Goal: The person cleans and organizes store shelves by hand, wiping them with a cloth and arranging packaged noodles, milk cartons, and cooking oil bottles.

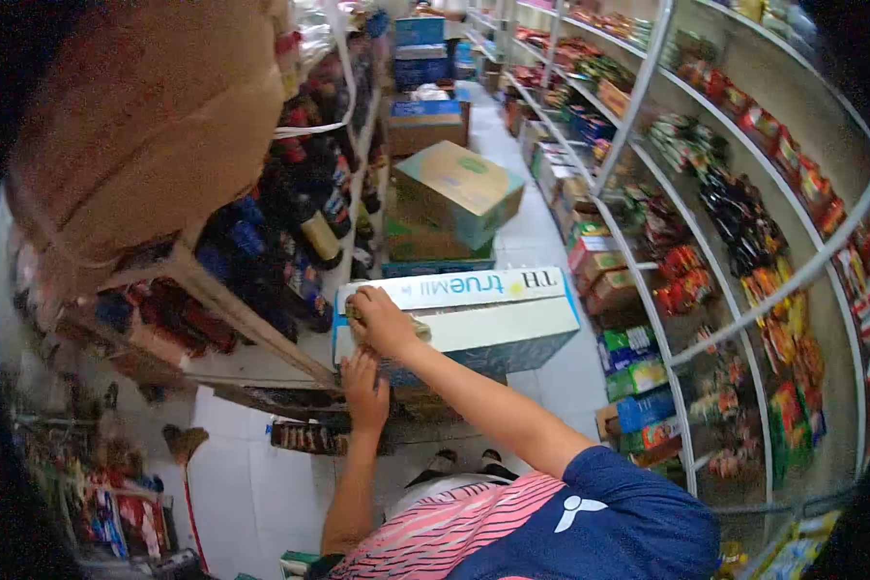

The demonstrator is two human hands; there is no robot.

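Observation:
A white carton with blue edges and "TH true MILK" lettering (493, 333) lies across the aisle in front of me. My right hand (382, 321) is over the carton's left end, its fingers bent on a crumpled greenish-brown cloth (420, 330) that rests on the top. Just below it, my left hand (363, 379) touches the carton's lower left edge, fingers up and slightly apart, holding nothing that I can see.
A tan and green carton (462, 184) sits on other boxes beyond. Shelves of packets (706, 184) line the right side. On the left are a shelf frame with bottles (251, 324) and a large brown carton (155, 116). A broom (186, 443) stands lower left.

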